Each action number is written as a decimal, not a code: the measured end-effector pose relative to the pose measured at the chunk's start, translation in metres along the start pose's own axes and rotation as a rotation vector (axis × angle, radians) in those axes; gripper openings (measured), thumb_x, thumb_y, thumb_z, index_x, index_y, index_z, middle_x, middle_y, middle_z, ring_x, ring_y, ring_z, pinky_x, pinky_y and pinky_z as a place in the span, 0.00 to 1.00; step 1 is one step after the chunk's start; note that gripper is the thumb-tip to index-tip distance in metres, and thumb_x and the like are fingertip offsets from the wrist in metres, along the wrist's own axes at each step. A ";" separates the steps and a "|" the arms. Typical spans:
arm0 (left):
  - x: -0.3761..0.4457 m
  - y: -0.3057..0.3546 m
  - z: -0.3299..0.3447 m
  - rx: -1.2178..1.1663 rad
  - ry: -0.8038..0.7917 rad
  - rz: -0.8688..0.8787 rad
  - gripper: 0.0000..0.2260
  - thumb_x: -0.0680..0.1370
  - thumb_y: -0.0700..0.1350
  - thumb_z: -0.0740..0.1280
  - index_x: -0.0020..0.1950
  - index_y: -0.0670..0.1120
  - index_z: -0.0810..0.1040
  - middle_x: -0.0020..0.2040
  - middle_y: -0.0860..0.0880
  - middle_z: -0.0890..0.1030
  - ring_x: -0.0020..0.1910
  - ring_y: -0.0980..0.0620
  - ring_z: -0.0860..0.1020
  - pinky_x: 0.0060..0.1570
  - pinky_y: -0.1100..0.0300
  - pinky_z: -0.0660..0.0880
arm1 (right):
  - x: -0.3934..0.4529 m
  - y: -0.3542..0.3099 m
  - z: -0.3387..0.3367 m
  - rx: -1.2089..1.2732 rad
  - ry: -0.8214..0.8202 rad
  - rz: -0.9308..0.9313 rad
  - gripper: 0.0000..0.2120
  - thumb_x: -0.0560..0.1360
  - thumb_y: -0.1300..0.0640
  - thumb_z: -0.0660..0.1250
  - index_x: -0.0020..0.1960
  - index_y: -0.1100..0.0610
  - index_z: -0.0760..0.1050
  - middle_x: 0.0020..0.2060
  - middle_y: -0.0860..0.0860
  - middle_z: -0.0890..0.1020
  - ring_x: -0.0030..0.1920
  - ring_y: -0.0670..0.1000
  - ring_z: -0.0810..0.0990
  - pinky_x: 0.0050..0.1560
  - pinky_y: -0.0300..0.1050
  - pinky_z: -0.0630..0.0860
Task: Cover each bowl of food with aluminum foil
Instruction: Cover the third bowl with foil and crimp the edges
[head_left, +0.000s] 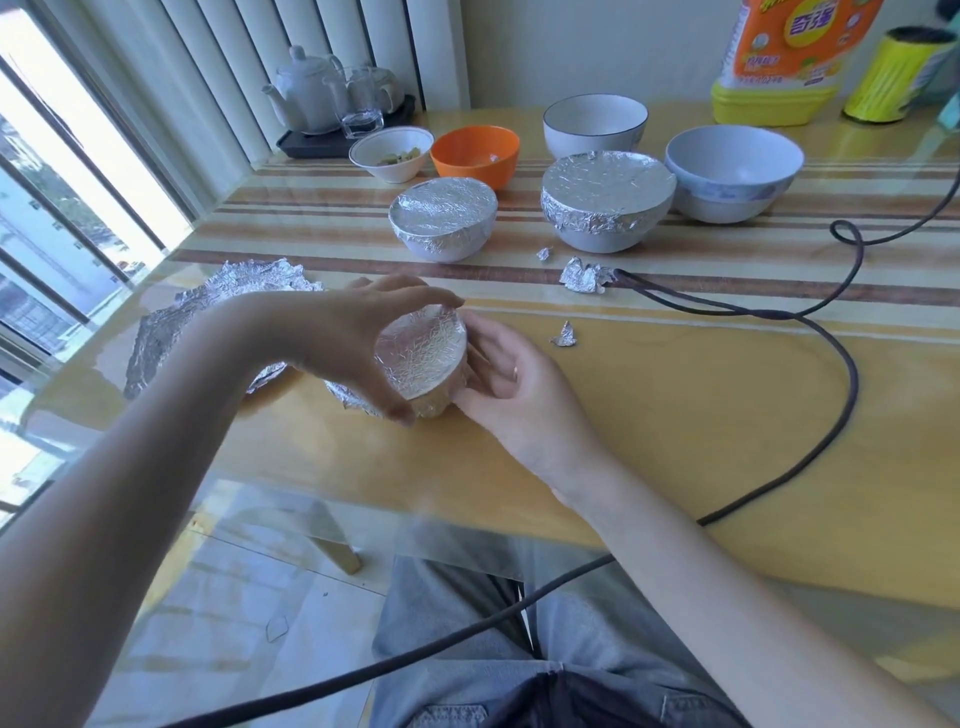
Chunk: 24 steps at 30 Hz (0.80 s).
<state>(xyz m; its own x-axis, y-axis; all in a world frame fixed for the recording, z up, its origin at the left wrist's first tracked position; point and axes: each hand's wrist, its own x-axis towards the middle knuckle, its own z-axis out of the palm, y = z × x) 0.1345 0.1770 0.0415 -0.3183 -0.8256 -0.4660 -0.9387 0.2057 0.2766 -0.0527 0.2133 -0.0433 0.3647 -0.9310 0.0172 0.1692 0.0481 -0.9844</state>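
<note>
**Foil pressed down over a small bowl**

A small bowl (423, 358), its top already smooth with foil, sits near the front of the surface (675, 415), tilted a little toward the right. The left hand (358, 338) arches over it from the left, thumb and fingers curled round its rim and gripping it. The right hand (511, 384) cups the bowl's right side, fingers bent against the foil skirt.

Just behind the left wrist lies a crumpled foil sheet (208, 317), spread flat on the surface. Further back stand two covered bowls: a smaller foil-topped bowl (443, 218) and, to its right, a larger foil-topped bowl (608, 200). Behind those are four uncovered ones: a white bowl with bits of food (390, 154), an orange bowl (475, 156), a dark-rimmed white bowl (595, 124) and a pale grey bowl (733, 171).

Small foil scraps (584, 276) lie between the rows. A dark cable (810, 322) loops across the right side. A tea set (332, 98) sits in the far corner by the window, and an orange bottle (779, 62) and a yellow roll (891, 78) stand at the far right.
</note>
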 end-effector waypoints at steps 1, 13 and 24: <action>0.000 0.000 0.000 -0.007 0.001 0.008 0.50 0.49 0.69 0.73 0.66 0.77 0.52 0.69 0.71 0.55 0.73 0.59 0.55 0.73 0.48 0.60 | 0.000 0.000 -0.005 -0.011 0.004 0.016 0.26 0.72 0.73 0.69 0.66 0.57 0.69 0.59 0.46 0.78 0.61 0.44 0.77 0.63 0.36 0.72; -0.001 0.009 -0.003 0.000 -0.039 -0.019 0.46 0.50 0.67 0.75 0.63 0.79 0.55 0.66 0.67 0.57 0.70 0.56 0.58 0.69 0.50 0.61 | 0.013 -0.008 -0.013 -0.559 0.081 -0.214 0.12 0.65 0.61 0.78 0.44 0.60 0.77 0.37 0.50 0.84 0.39 0.49 0.83 0.47 0.47 0.80; -0.001 0.010 -0.004 -0.012 -0.065 -0.003 0.43 0.48 0.69 0.73 0.55 0.85 0.52 0.63 0.71 0.57 0.70 0.56 0.58 0.71 0.49 0.61 | 0.039 -0.014 -0.033 -0.878 -0.066 -0.430 0.08 0.69 0.53 0.74 0.38 0.56 0.77 0.31 0.48 0.80 0.33 0.50 0.75 0.38 0.52 0.76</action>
<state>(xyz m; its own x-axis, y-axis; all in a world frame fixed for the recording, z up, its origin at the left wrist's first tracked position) 0.1259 0.1775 0.0476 -0.3234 -0.7902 -0.5205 -0.9383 0.1966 0.2845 -0.0714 0.1645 -0.0348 0.4862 -0.7828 0.3883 -0.4319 -0.6016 -0.6719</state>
